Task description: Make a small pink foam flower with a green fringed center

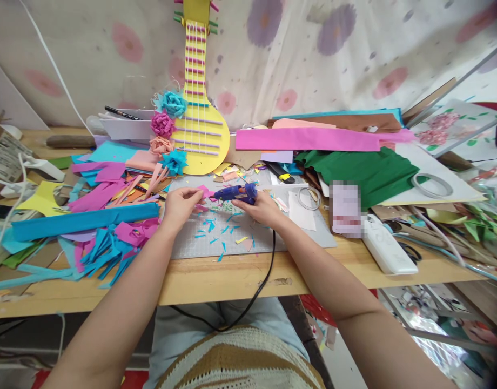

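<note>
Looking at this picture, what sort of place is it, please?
Probably a craft workbench, at home or in a small studio: a glue gun is in the right hand, colored scraps litter a gray cutting mat, and a yellow model instrument stands behind.

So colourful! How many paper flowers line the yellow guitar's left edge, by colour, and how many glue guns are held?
Blue flowers: 2
Magenta flower: 1
Peach flower: 1
Glue gun, in the right hand: 1
Total: 5
</note>
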### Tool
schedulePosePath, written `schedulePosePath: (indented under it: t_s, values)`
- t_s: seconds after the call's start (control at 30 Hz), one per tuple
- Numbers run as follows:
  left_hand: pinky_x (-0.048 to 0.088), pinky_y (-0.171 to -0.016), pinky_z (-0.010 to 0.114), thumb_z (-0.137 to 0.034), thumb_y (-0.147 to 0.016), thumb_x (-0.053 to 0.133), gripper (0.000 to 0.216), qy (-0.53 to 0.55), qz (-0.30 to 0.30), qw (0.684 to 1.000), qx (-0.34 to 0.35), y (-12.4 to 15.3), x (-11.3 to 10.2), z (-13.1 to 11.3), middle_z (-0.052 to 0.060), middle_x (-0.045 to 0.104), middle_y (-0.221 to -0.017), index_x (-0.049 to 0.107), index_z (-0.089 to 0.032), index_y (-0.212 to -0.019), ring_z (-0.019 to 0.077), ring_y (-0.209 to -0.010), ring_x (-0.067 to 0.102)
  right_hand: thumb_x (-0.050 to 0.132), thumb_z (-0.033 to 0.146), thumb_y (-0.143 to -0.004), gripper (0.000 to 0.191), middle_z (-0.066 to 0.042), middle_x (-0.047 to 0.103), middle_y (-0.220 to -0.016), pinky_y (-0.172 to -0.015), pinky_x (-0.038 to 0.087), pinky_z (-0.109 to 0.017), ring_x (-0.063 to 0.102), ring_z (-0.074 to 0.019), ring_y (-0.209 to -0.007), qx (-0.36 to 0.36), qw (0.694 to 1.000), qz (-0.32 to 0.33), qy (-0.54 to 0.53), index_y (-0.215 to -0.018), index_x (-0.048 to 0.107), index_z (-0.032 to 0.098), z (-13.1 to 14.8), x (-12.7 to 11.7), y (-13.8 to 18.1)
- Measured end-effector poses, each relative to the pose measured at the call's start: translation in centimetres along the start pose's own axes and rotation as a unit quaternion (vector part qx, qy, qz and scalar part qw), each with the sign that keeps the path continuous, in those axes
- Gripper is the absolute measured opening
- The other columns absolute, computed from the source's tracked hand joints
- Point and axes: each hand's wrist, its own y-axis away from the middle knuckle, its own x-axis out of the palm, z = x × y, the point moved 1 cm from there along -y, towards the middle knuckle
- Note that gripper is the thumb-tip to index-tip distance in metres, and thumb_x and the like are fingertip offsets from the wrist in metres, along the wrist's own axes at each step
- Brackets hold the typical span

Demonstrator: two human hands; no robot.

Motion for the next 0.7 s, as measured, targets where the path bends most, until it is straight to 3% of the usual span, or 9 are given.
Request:
schedulePosePath:
  t_s: [0.13,0.33,0.5,0.7]
  values:
    - [0.047,-0.043,0.019,-0.033,-0.056,0.071,0.029,0.076,0.003,0.997,-0.030,-0.1,-0.2,-0.4,0.006,0.068,-0.071,0.064,-0.012,-0.074,0.0156,-0.063,0.065,0.054,0.057,-0.074,0.044,-0.003,0.066,-0.075,-0.064,0.042,-0.027,0.059,-0.0169,-0.070,0.025,0.999,-0.032,0.005,-0.093,0.068,0.020,-0.6,-1.1,-0.1]
    - [0.049,-0.048,0.020,-0.034,-0.057,0.072,0.032,0.101,0.010,0.995,-0.017,-0.6,-0.5,0.1,0.006,0.068,-0.074,0.065,-0.012,-0.078,0.0136,-0.062,0.063,0.054,0.063,-0.068,0.055,-0.008,0.066,-0.071,-0.060,0.043,-0.028,0.060,-0.0207,-0.068,0.148,0.971,-0.178,0.062,-0.082,0.068,0.012,-4.7,-4.5,-0.9]
    - [0.047,-0.046,0.020,-0.031,-0.057,0.072,0.029,0.110,-0.022,0.994,-0.013,-0.6,-0.6,-0.3,0.004,0.066,-0.070,0.065,-0.011,-0.076,0.0135,-0.060,0.062,0.053,0.056,-0.073,0.048,-0.011,0.069,-0.085,-0.069,0.044,-0.030,0.063,-0.0247,-0.085,0.176,0.961,-0.172,0.129,-0.091,0.068,0.014,-7.5,-4.9,-1.4]
    - [0.045,-0.046,0.019,-0.029,-0.058,0.070,0.027,0.106,-0.047,0.993,-0.001,-0.6,-1.0,-0.7,0.005,0.066,-0.072,0.064,-0.011,-0.077,0.0128,-0.059,0.061,0.048,0.058,-0.076,0.052,-0.013,0.067,-0.090,-0.072,0.044,-0.031,0.061,-0.0251,-0.088,0.180,0.957,-0.133,0.183,-0.095,0.067,0.014,-7.7,-4.4,-1.5]
